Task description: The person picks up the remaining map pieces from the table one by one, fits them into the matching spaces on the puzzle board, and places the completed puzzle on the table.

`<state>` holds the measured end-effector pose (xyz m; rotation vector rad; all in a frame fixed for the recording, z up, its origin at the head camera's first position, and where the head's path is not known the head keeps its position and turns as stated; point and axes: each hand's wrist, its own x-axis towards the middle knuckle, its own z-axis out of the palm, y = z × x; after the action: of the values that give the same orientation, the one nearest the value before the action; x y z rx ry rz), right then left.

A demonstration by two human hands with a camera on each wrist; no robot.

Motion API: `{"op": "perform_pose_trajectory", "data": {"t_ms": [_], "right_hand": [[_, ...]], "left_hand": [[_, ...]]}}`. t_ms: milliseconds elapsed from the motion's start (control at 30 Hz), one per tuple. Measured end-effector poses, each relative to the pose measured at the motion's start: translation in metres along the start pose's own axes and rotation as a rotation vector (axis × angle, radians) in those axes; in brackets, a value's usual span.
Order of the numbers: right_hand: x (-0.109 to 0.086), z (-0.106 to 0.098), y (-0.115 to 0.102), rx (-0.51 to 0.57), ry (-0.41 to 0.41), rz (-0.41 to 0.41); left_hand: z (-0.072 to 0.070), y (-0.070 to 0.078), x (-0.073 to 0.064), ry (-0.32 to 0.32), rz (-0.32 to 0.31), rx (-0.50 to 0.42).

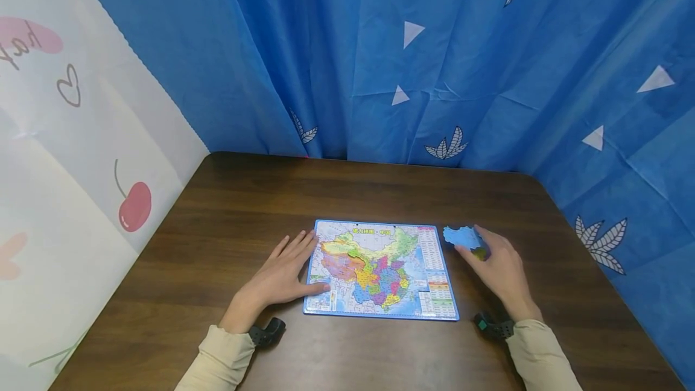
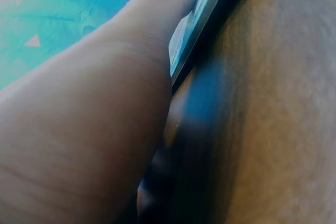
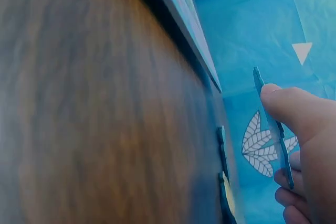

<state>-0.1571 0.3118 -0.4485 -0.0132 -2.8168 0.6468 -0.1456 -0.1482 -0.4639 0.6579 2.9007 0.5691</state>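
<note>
The right hand (image 1: 496, 261) has a pinching grip on a thin, light blue map puzzle piece (image 1: 461, 238), up in the air over the dark brown wooden bench (image 1: 374, 355). The piece is just to the right of a flat, blue-edged board with a bright map on it (image 1: 380, 270). The right wrist view shows more thin puzzle pieces (image 3: 222, 150) lying low down, under the held one. A small yellow-green bit (image 1: 480, 253) by the right hand looks like one of those. The left hand (image 1: 282, 273) is not gripping anything; its fingers are loose at the board's left side, with the thumb over the board.

To do this part well, I think the right hand should pinch just the sides of the piece, hold it level and not bump the others below. A light press from the left hand would help stop the board sliding.

The held piece looks longest from left to right, and its free end points left, at the board. Fingers hide some of it. The board's long way runs left to right too, and its top points away from the person.
</note>
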Motion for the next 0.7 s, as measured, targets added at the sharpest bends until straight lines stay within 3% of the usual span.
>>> {"op": "perform_pose_trajectory", "data": {"t_ms": [700], "right_hand": [[0.008,-0.003,-0.030,0.016,0.030,-0.072]], "left_hand": [[-0.001,0.001,0.000,-0.010,-0.006,0.000]]}}
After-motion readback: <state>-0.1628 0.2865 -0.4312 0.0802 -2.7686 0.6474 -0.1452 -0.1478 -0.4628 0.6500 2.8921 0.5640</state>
